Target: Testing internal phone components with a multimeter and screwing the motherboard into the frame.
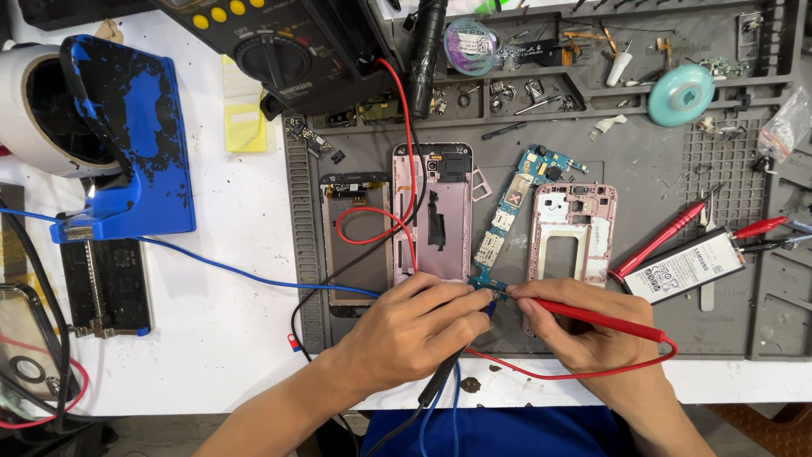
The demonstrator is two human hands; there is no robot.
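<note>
Here, low in the middle of the frame, both hands meet at the bottom end of a narrow blue-green circuit board (510, 222) that lies slanted on the grey work mat (660, 178). The left hand (406, 330) is curled narrow around a black probe (441, 381), whose body runs down and out past the wrist; its tip is hidden under the fingers. The right hand (592, 334) pinches a red probe (592, 315) like a pen, fingers closed on it, the tip pointing left at the board's lower edge, where the two sets of fingertips nearly touch.

Just left of the board lies a pink phone back shell (433, 211), and further left a dark screen panel (357, 241). Just right of the board sits a pink middle frame (572, 233) with a rectangular opening. At the right of the frame a flat phone battery (685, 267) lies with red clip leads (757, 227) touching it.

In the upper middle stands a black multimeter (279, 51), its red lead wire (406, 127) trailing down across the back shell. At the upper left is a blue stand (127, 135) beside a white tape roll (34, 110). A round teal spool (681, 95) rests in the upper right.
</note>
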